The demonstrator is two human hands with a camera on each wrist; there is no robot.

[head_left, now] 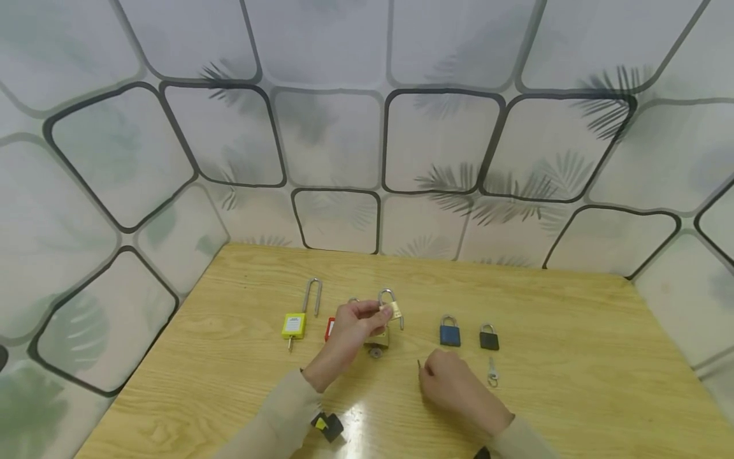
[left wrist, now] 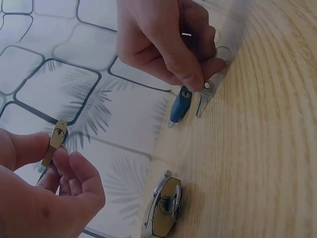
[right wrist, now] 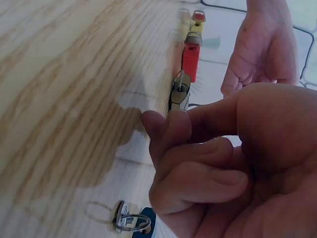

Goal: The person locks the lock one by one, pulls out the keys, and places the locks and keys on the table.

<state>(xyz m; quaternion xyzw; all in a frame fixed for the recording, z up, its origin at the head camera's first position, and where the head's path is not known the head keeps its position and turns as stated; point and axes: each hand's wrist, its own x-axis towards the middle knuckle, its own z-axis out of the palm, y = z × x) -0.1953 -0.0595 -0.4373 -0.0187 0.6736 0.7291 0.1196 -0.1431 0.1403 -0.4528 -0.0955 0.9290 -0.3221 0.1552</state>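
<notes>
Between thumb and fingers, my left hand (head_left: 358, 325) pinches a small brass padlock (head_left: 395, 310) above the table. Its keyhole side (left wrist: 60, 132) shows in the left wrist view. My right hand (head_left: 453, 386) is low over the table to the right, fingers curled, pinching a small key (left wrist: 203, 99) by its head. That key is hidden behind the fingers in the right wrist view. Behind the left hand is a larger brass padlock (head_left: 376, 338) with a key in it, partly covered. A red padlock (head_left: 329, 328) shows beside the left hand.
A yellow long-shackle padlock (head_left: 294, 325) with a key stands at left. To the right are a blue padlock (head_left: 450, 335), a black padlock (head_left: 489, 340) and a key on a ring (head_left: 493, 373). Patterned cloth (head_left: 338, 140) hangs behind the wooden table (head_left: 573, 357).
</notes>
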